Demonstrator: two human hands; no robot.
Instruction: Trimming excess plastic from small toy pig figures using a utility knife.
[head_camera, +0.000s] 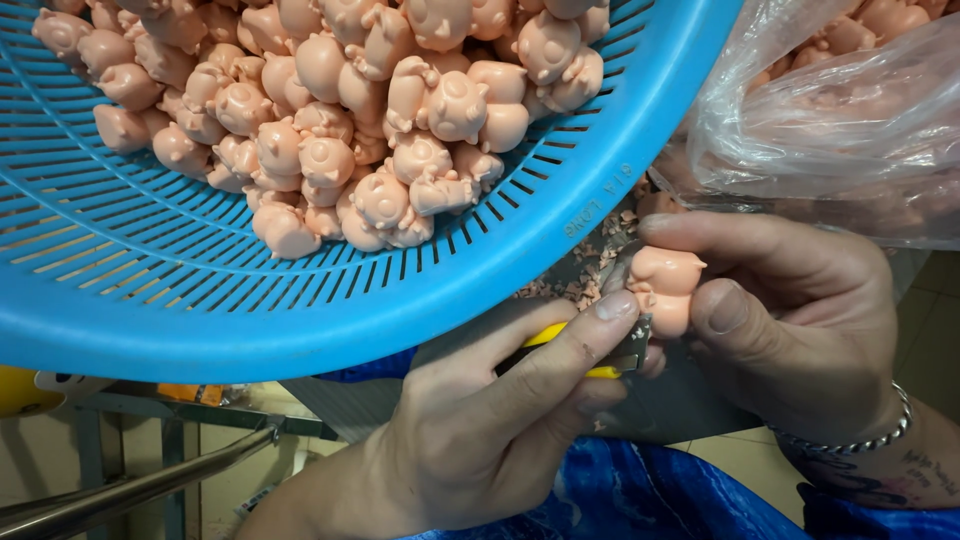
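Overhead, a blue slotted basket (300, 300) fills the upper left of the frame, holding a heap of small pink figurines (330, 120). At the upper right a clear plastic bag (850, 130) holds more of the same pink pieces. Between basket rim and bag, pink shavings (590, 265) lie scattered on a grey surface.

Lower centre, the left hand (480, 430) is closed around a yellow-handled knife (575, 350), forefinger stretched along it; the blade end touches a pink figurine (662, 290). That figurine sits right of centre, pinched between thumb and fingers of the right hand (800, 320), whose wrist bears a metal bracelet (860, 440).

The basket's rim hangs just above the left hand, leaving a narrow gap. Blue cloth (640, 495) lies below the hands; a metal bar (140, 485) crosses the lower left.
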